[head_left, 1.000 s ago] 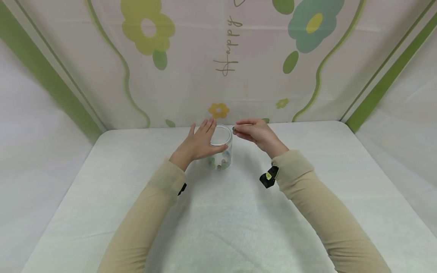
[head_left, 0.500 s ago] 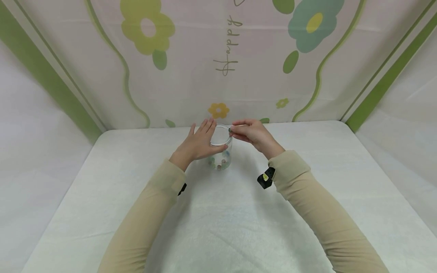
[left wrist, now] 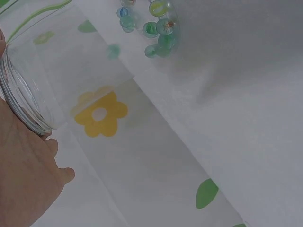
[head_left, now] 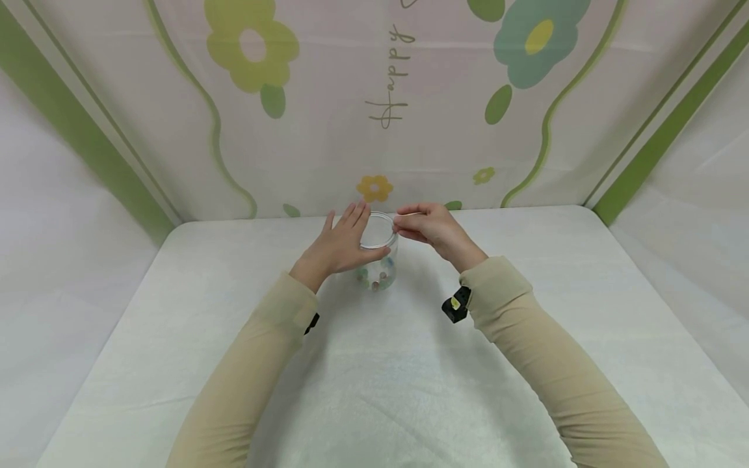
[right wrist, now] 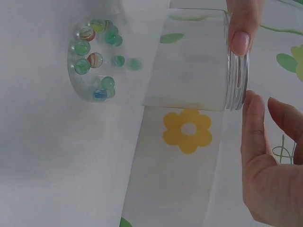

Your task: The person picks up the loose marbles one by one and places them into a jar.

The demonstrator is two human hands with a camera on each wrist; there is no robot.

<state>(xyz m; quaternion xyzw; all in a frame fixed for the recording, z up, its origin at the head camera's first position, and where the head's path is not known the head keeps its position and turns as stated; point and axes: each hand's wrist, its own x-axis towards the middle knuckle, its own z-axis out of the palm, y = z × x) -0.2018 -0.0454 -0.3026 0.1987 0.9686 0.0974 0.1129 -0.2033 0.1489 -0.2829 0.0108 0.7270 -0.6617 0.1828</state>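
A clear jar (head_left: pixel 391 260) stands upright with its mouth up, several glass marbles (right wrist: pixel 82 47) lying at its bottom. My left hand (head_left: pixel 345 244) holds the jar's rim from the left, thumb across the front and straight fingers toward the back. At the right side of the rim is my right hand (head_left: pixel 435 231). In the right wrist view, its thumb and fingers (right wrist: pixel 254 123) are apart with nothing between them, fingertips right at the rim. A blurred green marble (right wrist: pixel 135 64) shows inside the jar, above the others.
A white-covered table (head_left: pixel 374 377) bears the jar near its back edge. Behind it hangs a cloth (head_left: pixel 328 149) printed with flowers and writing. White cloth sides (head_left: pixel 64 247) flank the table. A black camera strap (head_left: pixel 456 304) is on the right wrist.
My right hand has moved left to the jar's rim with a marble and let it go inside. The left hand has stayed on the jar.
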